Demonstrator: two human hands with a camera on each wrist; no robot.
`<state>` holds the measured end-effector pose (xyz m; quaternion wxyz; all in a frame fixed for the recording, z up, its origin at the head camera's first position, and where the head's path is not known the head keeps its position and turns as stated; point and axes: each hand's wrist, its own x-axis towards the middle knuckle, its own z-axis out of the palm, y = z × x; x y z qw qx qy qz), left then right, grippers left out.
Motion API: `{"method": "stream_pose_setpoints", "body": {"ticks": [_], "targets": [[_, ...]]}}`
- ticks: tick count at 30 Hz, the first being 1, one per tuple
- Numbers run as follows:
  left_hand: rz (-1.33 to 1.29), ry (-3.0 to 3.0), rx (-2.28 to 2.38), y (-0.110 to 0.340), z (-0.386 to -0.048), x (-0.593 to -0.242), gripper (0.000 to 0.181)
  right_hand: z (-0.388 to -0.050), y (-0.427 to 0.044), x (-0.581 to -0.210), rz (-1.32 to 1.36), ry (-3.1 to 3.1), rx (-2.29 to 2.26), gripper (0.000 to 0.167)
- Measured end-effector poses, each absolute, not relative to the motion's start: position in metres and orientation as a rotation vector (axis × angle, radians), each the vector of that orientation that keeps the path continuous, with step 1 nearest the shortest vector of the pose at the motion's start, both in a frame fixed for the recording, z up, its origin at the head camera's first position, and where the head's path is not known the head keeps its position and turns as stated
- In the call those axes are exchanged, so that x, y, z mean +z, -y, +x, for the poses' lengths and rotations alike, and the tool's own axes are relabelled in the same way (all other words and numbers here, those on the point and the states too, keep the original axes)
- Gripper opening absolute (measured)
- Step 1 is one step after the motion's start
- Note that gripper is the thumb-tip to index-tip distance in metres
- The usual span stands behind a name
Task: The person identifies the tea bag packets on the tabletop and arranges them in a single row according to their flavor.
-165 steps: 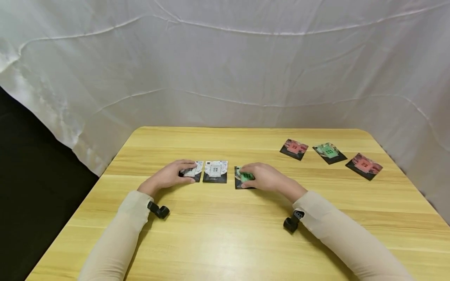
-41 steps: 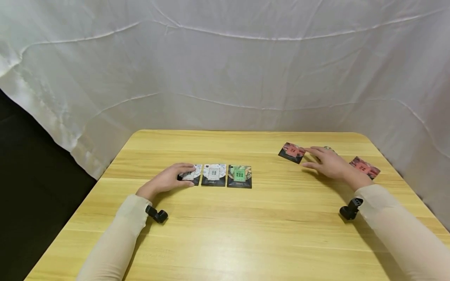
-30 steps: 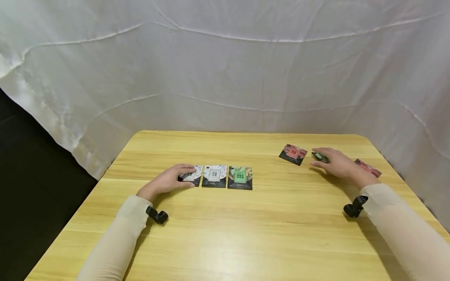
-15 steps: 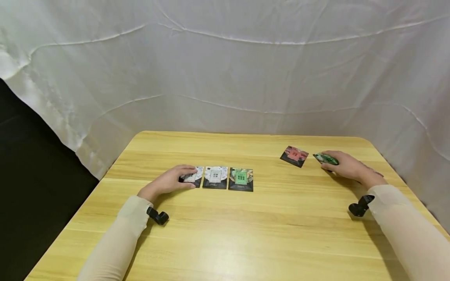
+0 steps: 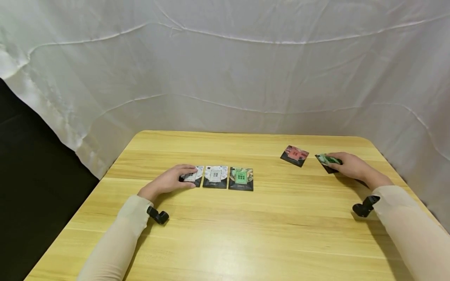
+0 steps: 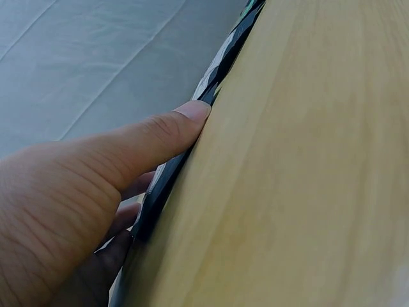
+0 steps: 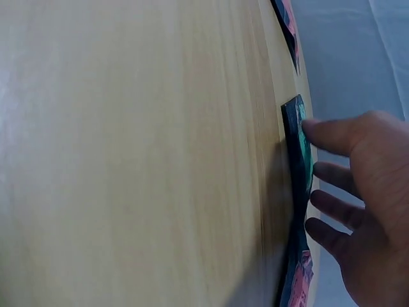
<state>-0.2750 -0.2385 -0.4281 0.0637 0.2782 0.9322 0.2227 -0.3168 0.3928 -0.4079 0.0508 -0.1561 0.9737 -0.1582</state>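
Note:
My left hand [image 5: 170, 178] rests on a white-and-black packet [image 5: 197, 173] in the head view, covering its left part. In the left wrist view the thumb [image 6: 172, 131] touches the packet's near edge. A second white packet [image 5: 215, 176] and a green packet [image 5: 240, 178] continue the row rightward. At the right, my right hand [image 5: 353, 168] pinches another green packet [image 5: 326, 159] between thumb and fingers; it appears close to the table. A red packet [image 5: 295, 155] lies left of this hand. Another red packet [image 7: 300, 281] sits beside the held one, mostly hidden in the head view.
The packets are on a wooden table [image 5: 225, 230] with rounded far corners. A pale curtain [image 5: 225, 78] hangs behind and around it. Black wrist cameras [image 5: 159, 216] stick out from both sleeves. A dark area [image 5: 28, 187] lies beyond the left edge.
The nearer green packet was slid left into the row. My right hand moved to the other green packet, raised it, then brought it slightly right and lower. My left hand stayed on the white packet.

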Motion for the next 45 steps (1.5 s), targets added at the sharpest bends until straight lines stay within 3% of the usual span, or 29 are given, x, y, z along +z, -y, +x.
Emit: {"method": "stream_pose_setpoints", "body": {"ticks": [9,20,30,45], "targets": [[0.847,-2.816,0.664,0.238,-0.274,-0.429,0.07,-0.313,-0.393,-0.404,-0.528,-3.002,-0.416,0.052],[0.856,-2.819,0.688,0.24,-0.277,-0.43,0.07,-0.313,-0.396,-0.41,-0.401,-2.921,-0.499,0.076],[0.874,-2.808,0.694,0.238,-0.277,-0.428,0.068,-0.307,-0.396,-0.405,-0.513,-2.925,-0.438,0.062],[0.864,-2.81,0.684,0.24,-0.277,-0.431,0.069,-0.302,-0.387,-0.413,-0.525,-2.945,-0.473,0.069]]}}
